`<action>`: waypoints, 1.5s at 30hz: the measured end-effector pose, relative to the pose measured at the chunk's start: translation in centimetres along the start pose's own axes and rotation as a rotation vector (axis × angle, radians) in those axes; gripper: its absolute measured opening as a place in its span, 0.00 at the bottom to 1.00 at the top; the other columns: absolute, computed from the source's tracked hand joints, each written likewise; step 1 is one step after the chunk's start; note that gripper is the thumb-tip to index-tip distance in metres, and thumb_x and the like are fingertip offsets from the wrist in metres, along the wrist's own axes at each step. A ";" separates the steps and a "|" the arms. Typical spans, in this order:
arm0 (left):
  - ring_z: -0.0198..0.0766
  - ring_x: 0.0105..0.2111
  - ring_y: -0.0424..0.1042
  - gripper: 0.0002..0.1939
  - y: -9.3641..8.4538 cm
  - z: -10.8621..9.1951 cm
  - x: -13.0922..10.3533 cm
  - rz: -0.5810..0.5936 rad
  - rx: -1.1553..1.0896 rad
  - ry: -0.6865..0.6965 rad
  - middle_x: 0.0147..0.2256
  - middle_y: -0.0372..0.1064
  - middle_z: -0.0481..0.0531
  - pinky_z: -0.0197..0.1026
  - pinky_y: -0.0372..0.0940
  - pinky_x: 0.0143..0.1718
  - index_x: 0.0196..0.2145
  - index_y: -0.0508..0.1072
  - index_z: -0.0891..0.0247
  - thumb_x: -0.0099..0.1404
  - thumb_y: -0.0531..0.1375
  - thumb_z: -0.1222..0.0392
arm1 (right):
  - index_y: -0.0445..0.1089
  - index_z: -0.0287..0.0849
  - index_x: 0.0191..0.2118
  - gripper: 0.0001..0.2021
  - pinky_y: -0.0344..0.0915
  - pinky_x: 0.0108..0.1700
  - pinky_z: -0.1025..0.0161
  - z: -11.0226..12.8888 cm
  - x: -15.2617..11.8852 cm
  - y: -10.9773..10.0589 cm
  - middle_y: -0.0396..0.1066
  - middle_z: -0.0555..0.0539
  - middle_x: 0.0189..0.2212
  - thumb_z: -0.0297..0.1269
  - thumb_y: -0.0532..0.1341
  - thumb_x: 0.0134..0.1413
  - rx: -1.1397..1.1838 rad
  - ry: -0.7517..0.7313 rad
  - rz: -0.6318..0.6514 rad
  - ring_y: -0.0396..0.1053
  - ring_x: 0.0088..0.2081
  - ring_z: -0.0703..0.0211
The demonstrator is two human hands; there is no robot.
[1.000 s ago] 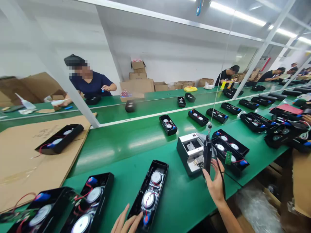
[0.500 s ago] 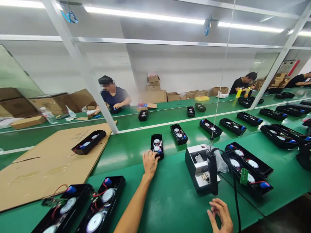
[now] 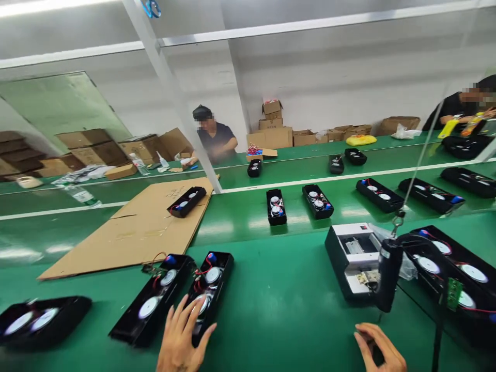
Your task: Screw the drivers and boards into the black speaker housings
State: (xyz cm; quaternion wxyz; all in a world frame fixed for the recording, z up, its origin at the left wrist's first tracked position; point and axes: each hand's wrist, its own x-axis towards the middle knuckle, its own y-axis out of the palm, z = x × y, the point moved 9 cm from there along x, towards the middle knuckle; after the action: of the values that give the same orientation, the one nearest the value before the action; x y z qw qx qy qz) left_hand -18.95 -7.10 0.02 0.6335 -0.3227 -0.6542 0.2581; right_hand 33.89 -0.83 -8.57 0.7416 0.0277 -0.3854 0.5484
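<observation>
My left hand (image 3: 182, 336) has its fingers spread over the near end of a black speaker housing (image 3: 212, 289), seemingly touching it. This housing carries white round speakers, red wires and a blue part. Just left of it lies a similar speaker housing (image 3: 155, 297) with a loose circuit board by its far end. My right hand (image 3: 377, 349) is loosely curled near the front edge, thumb and fingertips close together, with nothing visible in it. Above the right hand hangs a black electric screwdriver (image 3: 388, 274) on a cord, in front of a screw feeder box (image 3: 349, 263).
Another open housing (image 3: 42, 320) lies at far left. More housings (image 3: 276, 206) stand on the green belt. A cardboard sheet (image 3: 135, 227) bears one housing. Right of the feeder sit housings (image 3: 470, 271) with a green board. Co-workers (image 3: 215, 137) sit across the belt.
My left hand has let go of the housing on the belt and moved back left to one on the near bench. My right hand has curled further. The view has swung left.
</observation>
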 end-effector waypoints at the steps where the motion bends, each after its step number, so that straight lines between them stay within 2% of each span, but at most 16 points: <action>1: 0.63 0.66 0.71 0.30 -0.4 1.4 -1.1 0.060 0.045 0.025 0.55 0.80 0.58 0.74 0.58 0.71 0.68 0.69 0.54 0.70 0.65 0.51 | 0.81 0.46 0.43 0.09 0.78 0.29 0.65 0.1 0.2 0.5 0.82 0.44 0.35 0.45 0.68 0.67 -0.005 0.002 0.046 0.79 0.26 0.57; 3: 0.62 0.64 0.73 0.31 -0.5 1.9 -2.2 0.164 0.077 0.106 0.49 0.83 0.55 0.71 0.59 0.71 0.67 0.70 0.53 0.69 0.66 0.51 | 0.81 0.46 0.45 0.11 0.77 0.28 0.65 0.2 0.4 1.7 0.81 0.46 0.34 0.47 0.68 0.67 -0.014 0.049 0.126 0.77 0.25 0.58; 5: 0.54 0.55 0.80 0.28 0.1 -0.4 -1.8 0.189 0.049 0.172 0.43 0.83 0.52 0.64 0.64 0.69 0.66 0.72 0.53 0.70 0.66 0.54 | 0.81 0.46 0.49 0.13 0.78 0.29 0.64 1.0 -0.1 3.3 0.81 0.46 0.33 0.48 0.68 0.66 -0.003 0.100 0.196 0.77 0.25 0.58; 8: 0.50 0.47 0.81 0.19 1.2 -6.9 0.4 0.099 -0.018 0.125 0.40 0.81 0.55 0.56 0.75 0.59 0.58 0.77 0.58 0.72 0.65 0.55 | 0.75 0.47 0.61 0.21 0.83 0.39 0.60 3.9 -2.2 7.0 0.83 0.42 0.44 0.43 0.68 0.65 0.051 0.145 0.329 0.81 0.32 0.55; 10: 0.49 0.45 0.81 0.14 1.9 -12.1 1.9 0.028 -0.090 0.039 0.40 0.80 0.57 0.51 0.78 0.51 0.54 0.78 0.61 0.74 0.63 0.54 | 0.62 0.48 0.74 0.39 0.84 0.49 0.53 6.9 -4.3 10.2 0.77 0.36 0.60 0.40 0.72 0.59 0.091 0.125 0.446 0.84 0.47 0.47; 13: 0.47 0.43 0.82 0.15 3.2 -19.1 3.4 0.085 -0.272 -0.054 0.42 0.80 0.59 0.49 0.80 0.46 0.56 0.76 0.64 0.77 0.59 0.56 | 0.41 0.47 0.81 0.62 0.75 0.64 0.35 11.1 -6.5 13.3 0.51 0.29 0.78 0.42 0.78 0.48 0.126 0.014 0.441 0.63 0.73 0.24; 17: 0.43 0.48 0.83 0.20 2.1 -25.2 4.4 0.235 -0.579 0.088 0.49 0.82 0.57 0.46 0.80 0.50 0.63 0.73 0.59 0.77 0.54 0.64 | 0.34 0.52 0.82 0.56 0.70 0.69 0.34 11.1 -5.0 13.3 0.50 0.30 0.77 0.31 0.69 0.57 0.124 -0.018 0.326 0.60 0.75 0.31; 21: 0.40 0.44 0.84 0.15 -2.6 -22.5 5.9 0.061 -0.698 0.081 0.44 0.83 0.50 0.43 0.81 0.50 0.55 0.77 0.55 0.74 0.60 0.67 | 0.48 0.49 0.80 0.60 0.68 0.71 0.40 6.9 0.5 10.7 0.57 0.31 0.74 0.30 0.76 0.42 0.159 0.053 0.636 0.64 0.73 0.31; 24: 0.39 0.41 0.84 0.11 -3.7 -18.9 6.6 -0.003 -0.650 0.044 0.40 0.83 0.46 0.43 0.82 0.46 0.49 0.78 0.54 0.72 0.63 0.66 | 0.56 0.50 0.77 0.56 0.65 0.73 0.41 4.9 4.3 6.8 0.57 0.34 0.75 0.30 0.77 0.41 0.171 0.075 0.848 0.62 0.74 0.33; 27: 0.44 0.43 0.84 0.09 -2.1 -17.5 6.6 0.085 -0.618 0.048 0.42 0.82 0.47 0.47 0.84 0.46 0.47 0.79 0.49 0.72 0.63 0.61 | 0.62 0.51 0.74 0.44 0.63 0.73 0.37 5.3 6.5 3.0 0.54 0.35 0.77 0.33 0.75 0.52 0.057 0.070 0.772 0.59 0.75 0.35; 29: 0.46 0.47 0.83 0.08 -0.8 -17.5 6.1 0.141 -0.626 0.053 0.43 0.82 0.48 0.50 0.84 0.49 0.47 0.80 0.47 0.73 0.62 0.58 | 0.69 0.48 0.66 0.33 0.66 0.69 0.36 7.8 6.3 1.9 0.64 0.33 0.71 0.38 0.75 0.56 -0.002 -0.023 0.638 0.65 0.71 0.35; 34: 0.45 0.50 0.83 0.06 0.7 -18.4 5.2 0.162 -0.673 0.069 0.46 0.80 0.47 0.48 0.83 0.51 0.45 0.79 0.49 0.73 0.63 0.60 | 0.75 0.46 0.50 0.08 0.74 0.53 0.48 15.3 2.4 6.3 0.83 0.44 0.44 0.35 0.67 0.66 0.020 -0.285 0.516 0.80 0.49 0.48; 37: 0.47 0.56 0.80 0.08 1.1 -18.8 4.9 0.181 -0.678 0.088 0.50 0.79 0.49 0.52 0.81 0.56 0.47 0.78 0.51 0.74 0.62 0.63 | 0.76 0.43 0.48 0.08 0.74 0.49 0.53 16.4 3.3 7.7 0.85 0.46 0.40 0.26 0.61 0.70 0.078 -0.292 0.360 0.83 0.43 0.54; 39: 0.50 0.61 0.77 0.09 1.4 -19.1 4.7 0.206 -0.675 0.104 0.54 0.77 0.52 0.58 0.78 0.61 0.48 0.78 0.52 0.75 0.61 0.63 | 0.78 0.41 0.48 0.05 0.74 0.45 0.56 15.7 5.2 7.2 0.86 0.45 0.37 0.31 0.64 0.72 0.113 -0.246 0.270 0.82 0.37 0.56; 42: 0.55 0.67 0.70 0.09 2.0 -19.7 4.3 0.270 -0.654 0.154 0.60 0.73 0.57 0.67 0.71 0.67 0.51 0.77 0.54 0.75 0.63 0.56 | 0.80 0.41 0.48 0.09 0.71 0.37 0.59 15.6 7.3 6.9 0.85 0.47 0.33 0.40 0.66 0.73 0.084 -0.324 0.404 0.80 0.31 0.58; 45: 0.62 0.72 0.62 0.17 2.7 -20.8 3.7 0.328 -0.593 0.252 0.64 0.70 0.62 0.76 0.62 0.70 0.53 0.76 0.56 0.71 0.68 0.48 | 0.81 0.43 0.47 0.08 0.64 0.33 0.60 16.6 6.6 7.8 0.85 0.49 0.33 0.34 0.62 0.75 -0.059 -0.496 0.737 0.78 0.32 0.60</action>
State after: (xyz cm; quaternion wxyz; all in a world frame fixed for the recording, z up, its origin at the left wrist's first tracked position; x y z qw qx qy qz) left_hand 2.08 -4.04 1.77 0.5382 -0.6223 -0.5569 0.1135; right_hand 19.08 -0.24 4.07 0.3823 -0.0021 -0.5513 0.7415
